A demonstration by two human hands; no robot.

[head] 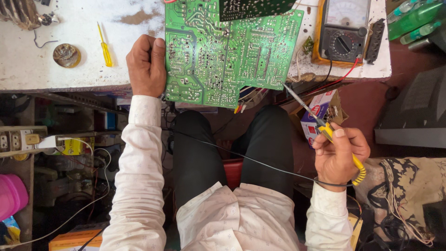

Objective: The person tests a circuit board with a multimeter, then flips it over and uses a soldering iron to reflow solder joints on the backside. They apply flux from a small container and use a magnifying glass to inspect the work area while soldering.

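Green circuit board [227, 56], flat and rectangular with its shiny solder-dotted side up, lies on the worn white bench top [69, 28] and overhangs the near edge; left hand [147, 65] is closed on its left edge. Right hand [339, 155] grips a yellow-handled soldering iron [325, 130], thin metal tip touching the board's lower right corner. Behind: analog multimeter [343, 30] in an orange case, small yellow screwdriver [105, 46], and a round tin [66, 55] whose contents cannot be told.

One head-worn camera looks steeply down from above, close over the person's lap and forearms, taking in the near edge of the white bench [69, 69] ahead and the floor beside the knees
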